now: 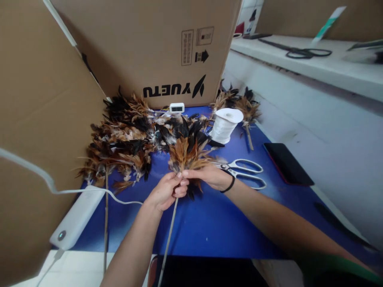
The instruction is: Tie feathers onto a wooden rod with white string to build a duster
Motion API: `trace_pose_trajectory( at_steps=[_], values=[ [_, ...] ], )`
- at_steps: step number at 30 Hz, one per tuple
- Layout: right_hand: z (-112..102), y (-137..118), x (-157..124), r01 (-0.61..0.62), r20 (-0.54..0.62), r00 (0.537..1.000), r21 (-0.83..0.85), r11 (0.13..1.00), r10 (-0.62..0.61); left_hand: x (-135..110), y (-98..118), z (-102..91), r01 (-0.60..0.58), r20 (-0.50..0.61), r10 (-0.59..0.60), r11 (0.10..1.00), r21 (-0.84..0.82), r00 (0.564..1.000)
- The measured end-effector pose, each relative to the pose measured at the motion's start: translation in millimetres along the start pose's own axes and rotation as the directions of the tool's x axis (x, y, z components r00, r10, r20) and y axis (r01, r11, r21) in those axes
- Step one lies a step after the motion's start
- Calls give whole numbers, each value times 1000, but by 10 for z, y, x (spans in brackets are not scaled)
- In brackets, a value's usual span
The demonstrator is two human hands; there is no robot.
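Note:
Above the blue table I hold a feather duster with brown and black feathers (187,153) fanned out from a thin stick (170,231). My left hand (167,191) is closed around the stick just below the feathers. My right hand (209,175), with a black band at its wrist, pinches at the base of the feathers; its thumb meets the left thumb, and its other fingers are partly hidden. White-handled scissors (247,171) lie right beside and behind the right wrist. A spool of white ribbon or cord (225,126) stands behind the scissors.
Loose feathers (119,139) heap at the left and back. Another feather bundle (248,107) lies at the back right. A phone (287,163) rests near the right edge. A white power bank (77,217) and its cable are at left. A large cardboard box (143,48) closes the back.

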State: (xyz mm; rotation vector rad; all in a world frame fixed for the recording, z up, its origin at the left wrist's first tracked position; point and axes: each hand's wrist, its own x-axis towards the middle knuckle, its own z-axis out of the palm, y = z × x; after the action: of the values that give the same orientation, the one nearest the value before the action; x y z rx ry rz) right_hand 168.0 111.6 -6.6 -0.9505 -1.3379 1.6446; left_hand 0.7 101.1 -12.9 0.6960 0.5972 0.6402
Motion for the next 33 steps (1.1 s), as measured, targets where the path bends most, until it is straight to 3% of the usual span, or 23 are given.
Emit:
trace_pose_trajectory(
  at_steps=[6, 10, 13, 25, 29, 33],
  values=[
    [15, -104, 46, -59, 30, 998, 191, 980, 55, -93, 78, 111, 39, 64, -39, 999, 2, 997],
    [52, -105, 68, -114, 59, 993, 189, 975, 104, -124, 94, 165, 55, 77, -56, 998, 19, 995],
    [73, -63, 68, -90, 70, 994, 166, 982, 79, -136, 90, 174, 66, 78, -68, 997, 32, 995],
    [199, -40, 98, -68, -125, 989, 69, 995, 76, -146, 104, 154, 60, 66, -57, 997, -41, 996],
    [234, -63, 116, -48, -165, 984, 70, 996, 59, -142, 131, 158, 59, -27, -59, 998, -5, 998],
    [256, -95, 135, -24, -108, 994, 72, 997, 32, -129, 139, 198, -59, -173, 82, 989, 134, 982]
  ],
)
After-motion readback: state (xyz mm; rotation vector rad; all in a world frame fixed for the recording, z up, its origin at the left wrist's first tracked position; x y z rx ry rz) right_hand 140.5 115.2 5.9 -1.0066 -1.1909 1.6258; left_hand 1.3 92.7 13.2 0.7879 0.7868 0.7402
